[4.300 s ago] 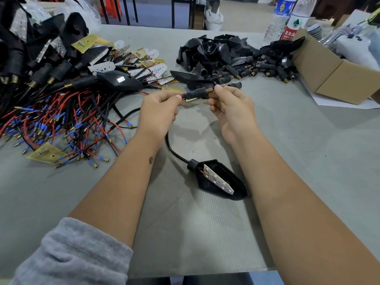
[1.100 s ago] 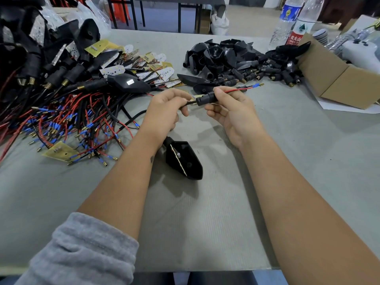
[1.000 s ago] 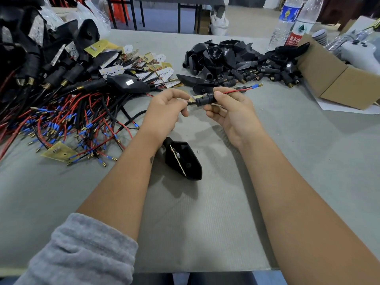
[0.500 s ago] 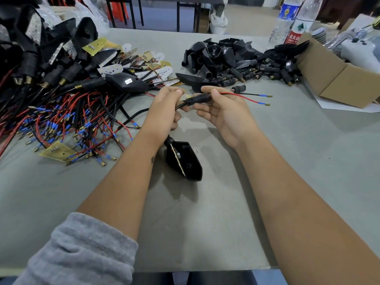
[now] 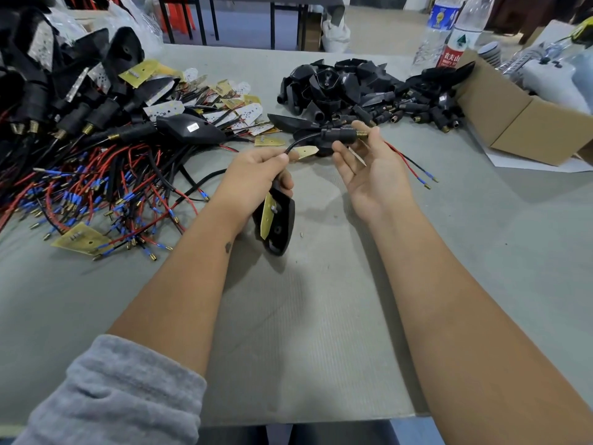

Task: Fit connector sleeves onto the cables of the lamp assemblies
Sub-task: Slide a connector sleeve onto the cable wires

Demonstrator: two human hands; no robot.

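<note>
- right now the sleeve [image 5: 339,135] sits pinched at the fingertips of the right hand [image 5: 373,175], palm up, the other fingers loosely spread.
- its long axis runs side to side, brass threaded end pointing away from the left hand [image 5: 256,178], plain end towards it.
- the cable [image 5: 303,142] curves out of that plain end down to the left grip, which has thumb and fingers curled tight round it just beside the sleeve.
- below the left grip hangs the lamp [image 5: 276,220], its low end near the table [image 5: 321,332]; i can't tell if it touches.
- beyond the right grip, the red and black wires [image 5: 410,165] trail out past the brass end, so the sleeve is already threaded on.
- i'd judge what's left is sliding it along the cable towards the left hand; the right is the hand on it.
</note>
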